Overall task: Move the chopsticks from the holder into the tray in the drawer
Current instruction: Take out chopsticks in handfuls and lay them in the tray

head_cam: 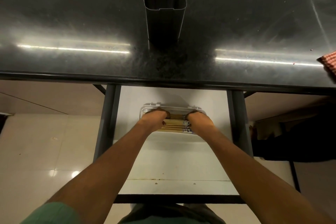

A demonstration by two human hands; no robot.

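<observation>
A dark rectangular holder (164, 5) stands on the black counter with nothing showing inside it. Below, the white drawer (174, 160) is pulled out. A clear plastic tray (172, 107) lies near its back. Several wooden chopsticks (175, 123) with patterned ends lie side by side across the tray. My left hand (154, 118) grips their left ends with curled fingers. At the right ends, my right hand (199, 120) curls round the bundle the same way. The fingertips of both hands are hidden inside the tray.
The black counter edge (163, 78) overhangs the back of the drawer. Dark metal rails (107, 123) flank the drawer on both sides. A red checked cloth (329, 63) lies at the counter's right edge. Pale floor tiles show at the left.
</observation>
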